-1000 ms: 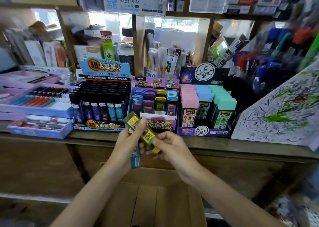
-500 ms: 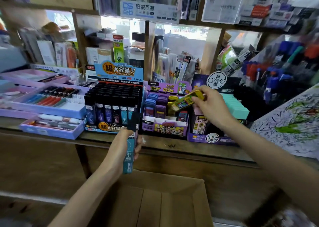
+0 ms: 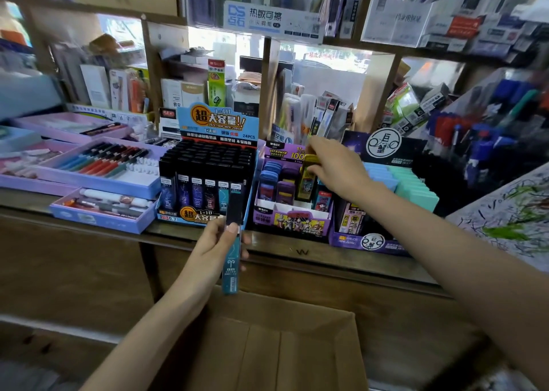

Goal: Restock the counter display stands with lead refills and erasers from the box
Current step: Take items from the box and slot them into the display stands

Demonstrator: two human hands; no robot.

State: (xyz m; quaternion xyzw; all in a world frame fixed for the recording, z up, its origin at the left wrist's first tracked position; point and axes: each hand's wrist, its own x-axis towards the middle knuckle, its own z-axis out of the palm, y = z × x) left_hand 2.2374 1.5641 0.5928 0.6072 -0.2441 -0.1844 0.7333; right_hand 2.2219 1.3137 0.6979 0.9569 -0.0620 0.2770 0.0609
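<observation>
Our right hand [image 3: 335, 167] pinches a yellow refill case [image 3: 307, 179] just under its fingers above the purple stand [image 3: 292, 221], our left hand [image 3: 218, 248] grips a teal tube [image 3: 232, 267]; a crooked push may topple neighbouring cases [image 3: 285, 191].

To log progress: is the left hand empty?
No, the left hand grips a teal lead refill tube, held upright.
</observation>
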